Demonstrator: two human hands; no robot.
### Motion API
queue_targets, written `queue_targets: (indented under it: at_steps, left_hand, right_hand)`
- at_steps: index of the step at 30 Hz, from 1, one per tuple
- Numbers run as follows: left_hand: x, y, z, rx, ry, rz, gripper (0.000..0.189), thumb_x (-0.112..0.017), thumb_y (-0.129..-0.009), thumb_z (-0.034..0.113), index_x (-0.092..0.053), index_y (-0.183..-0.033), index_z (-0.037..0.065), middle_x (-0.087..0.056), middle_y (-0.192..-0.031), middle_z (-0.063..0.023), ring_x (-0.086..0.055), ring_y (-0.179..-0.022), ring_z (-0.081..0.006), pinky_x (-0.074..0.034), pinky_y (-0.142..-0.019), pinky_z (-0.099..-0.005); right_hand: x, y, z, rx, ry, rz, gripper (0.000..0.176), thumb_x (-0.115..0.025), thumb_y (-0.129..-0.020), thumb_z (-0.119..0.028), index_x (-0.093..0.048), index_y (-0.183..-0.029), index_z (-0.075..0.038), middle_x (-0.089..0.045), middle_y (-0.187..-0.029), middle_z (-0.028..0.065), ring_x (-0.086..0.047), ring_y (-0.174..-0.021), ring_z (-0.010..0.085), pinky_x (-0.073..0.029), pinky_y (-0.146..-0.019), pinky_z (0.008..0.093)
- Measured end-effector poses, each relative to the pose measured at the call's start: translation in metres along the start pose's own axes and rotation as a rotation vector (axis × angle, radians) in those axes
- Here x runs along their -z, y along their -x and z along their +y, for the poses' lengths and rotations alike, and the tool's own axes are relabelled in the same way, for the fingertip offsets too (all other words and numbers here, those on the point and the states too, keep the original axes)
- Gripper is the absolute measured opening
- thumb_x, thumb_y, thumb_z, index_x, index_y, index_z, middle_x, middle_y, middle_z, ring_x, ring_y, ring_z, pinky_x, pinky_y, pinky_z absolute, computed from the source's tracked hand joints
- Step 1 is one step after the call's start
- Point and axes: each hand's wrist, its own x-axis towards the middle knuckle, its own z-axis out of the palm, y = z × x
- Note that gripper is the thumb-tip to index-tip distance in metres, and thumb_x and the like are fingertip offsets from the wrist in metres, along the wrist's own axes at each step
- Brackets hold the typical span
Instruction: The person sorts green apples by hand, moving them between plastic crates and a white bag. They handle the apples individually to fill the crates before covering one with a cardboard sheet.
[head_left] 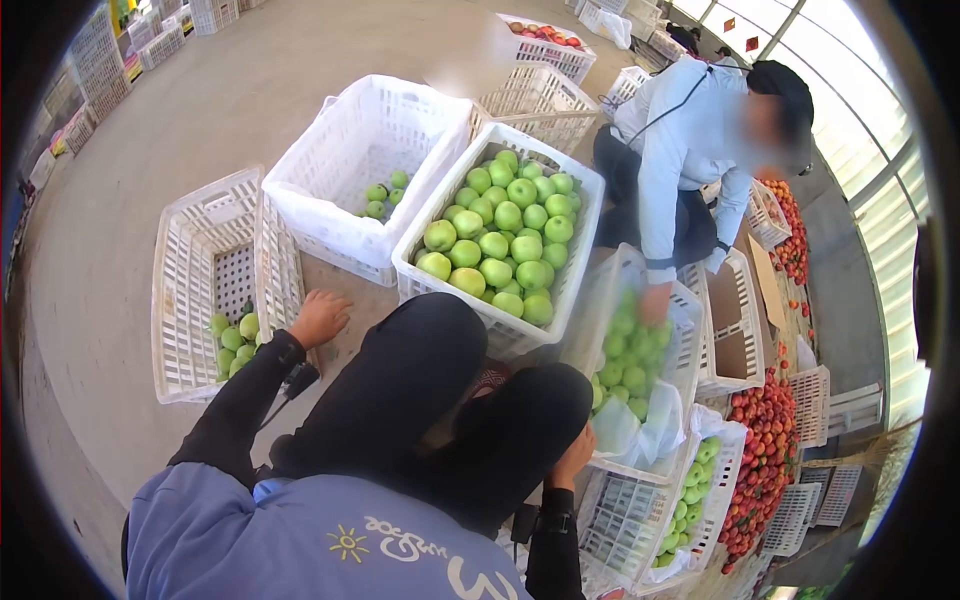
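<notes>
My left hand rests on the near rim of a white crate on the floor at left, fingers apart and nothing in them. Several green apples lie in that crate's near corner, just left of the hand. My right hand is curled beside my right knee, next to a plastic-lined crate of green apples; whether it holds anything is hidden. Straight ahead of my knees stands a white crate heaped with green apples.
A lined white crate holds a few green apples. A co-worker in a light blue shirt reaches one hand into the lined crate at right. Red apples are heaped at right. Other crates stand around; bare concrete floor lies beyond.
</notes>
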Motion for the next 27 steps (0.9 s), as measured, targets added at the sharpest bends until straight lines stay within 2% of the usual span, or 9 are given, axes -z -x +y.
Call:
queue_targets:
  at_steps: [2, 4, 5, 7, 10, 14, 17, 20, 27]
  left_hand:
    - [0.014, -0.019, 0.007, -0.004, -0.027, 0.084, 0.030, -0.062, -0.086, 0.020, -0.064, -0.114, 0.009, -0.061, -0.123, -0.0132, -0.053, -0.116, -0.0316, -0.036, -0.103, -0.0449]
    - [0.023, -0.033, 0.014, -0.045, 0.087, 0.400, 0.026, -0.060, -0.086, 0.015, -0.064, -0.111, 0.010, -0.062, -0.120, -0.0103, -0.056, -0.113, -0.0306, -0.039, -0.099, -0.0441]
    - [0.032, -0.037, 0.023, -0.044, 0.091, 0.399, 0.026, -0.060, -0.086, 0.015, -0.064, -0.111, 0.010, -0.062, -0.120, -0.0103, -0.056, -0.113, -0.0306, -0.039, -0.099, -0.0441]
    - [0.054, -0.049, 0.039, -0.049, 0.154, 0.545, 0.024, -0.059, -0.087, 0.011, -0.064, -0.109, 0.008, -0.062, -0.121, -0.0108, -0.056, -0.112, -0.0310, -0.041, -0.097, -0.0414]
    - [0.070, -0.079, 0.036, -0.108, 0.124, 0.661, 0.024, -0.059, -0.087, 0.010, -0.064, -0.110, 0.007, -0.062, -0.121, -0.0124, -0.057, -0.111, -0.0319, -0.043, -0.096, -0.0410]
    - [0.070, -0.138, 0.007, -0.106, 0.156, 0.670, 0.026, -0.059, -0.087, 0.013, -0.063, -0.112, 0.006, -0.061, -0.122, -0.0139, -0.056, -0.112, -0.0328, -0.042, -0.096, -0.0419]
    - [0.046, -0.170, -0.013, 0.041, 0.092, 0.667, 0.028, -0.057, -0.089, 0.020, -0.063, -0.112, 0.005, -0.059, -0.125, -0.0137, -0.053, -0.115, -0.0327, -0.039, -0.098, -0.0462]
    - [0.029, -0.173, -0.024, 0.023, -0.056, 0.522, 0.029, -0.056, -0.090, 0.022, -0.063, -0.112, 0.005, -0.060, -0.123, -0.0131, -0.054, -0.113, -0.0308, -0.038, -0.097, -0.0494]
    - [0.029, -0.171, -0.027, -0.007, -0.090, 0.494, 0.029, -0.053, -0.091, 0.023, -0.063, -0.111, 0.006, -0.060, -0.123, -0.0127, -0.054, -0.113, -0.0293, -0.037, -0.096, -0.0520]
  right_hand:
    - [0.006, -0.003, -0.012, -0.030, 0.003, 0.003, 0.052, -0.060, -0.085, -0.027, -0.053, -0.128, 0.002, -0.063, -0.118, 0.0190, -0.057, -0.114, 0.0327, -0.041, -0.095, 0.0423]
    - [0.012, -0.005, -0.020, -0.066, 0.007, 0.003, 0.052, -0.061, -0.085, -0.026, -0.053, -0.128, 0.002, -0.062, -0.118, 0.0195, -0.057, -0.114, 0.0332, -0.040, -0.095, 0.0429]
    - [0.014, -0.004, -0.024, -0.101, 0.011, -0.005, 0.051, -0.061, -0.085, -0.024, -0.053, -0.128, 0.003, -0.062, -0.118, 0.0197, -0.057, -0.113, 0.0339, -0.041, -0.095, 0.0434]
    - [0.014, -0.007, -0.027, -0.135, 0.020, -0.010, 0.051, -0.061, -0.084, -0.022, -0.053, -0.127, 0.003, -0.062, -0.118, 0.0199, -0.057, -0.112, 0.0346, -0.041, -0.096, 0.0440]
    - [0.013, -0.005, -0.028, -0.135, 0.039, 0.007, 0.050, -0.061, -0.083, -0.018, -0.053, -0.128, 0.003, -0.062, -0.117, 0.0201, -0.057, -0.111, 0.0357, -0.041, -0.096, 0.0444]
    - [0.011, -0.002, -0.028, -0.150, 0.088, 0.028, 0.050, -0.061, -0.082, -0.018, -0.053, -0.128, 0.002, -0.062, -0.117, 0.0197, -0.056, -0.112, 0.0352, -0.041, -0.096, 0.0445]
    - [0.012, -0.002, -0.033, -0.187, 0.111, 0.027, 0.050, -0.061, -0.082, -0.018, -0.053, -0.127, 0.001, -0.062, -0.116, 0.0193, -0.056, -0.112, 0.0348, -0.041, -0.095, 0.0447]
    - [0.012, -0.004, -0.042, -0.246, 0.129, 0.033, 0.049, -0.061, -0.082, -0.018, -0.054, -0.126, 0.000, -0.062, -0.116, 0.0189, -0.056, -0.112, 0.0345, -0.041, -0.095, 0.0446]
    - [0.008, -0.004, -0.042, -0.306, 0.121, 0.042, 0.044, -0.061, -0.082, -0.019, -0.055, -0.122, -0.002, -0.063, -0.115, 0.0182, -0.057, -0.110, 0.0337, -0.042, -0.091, 0.0436]
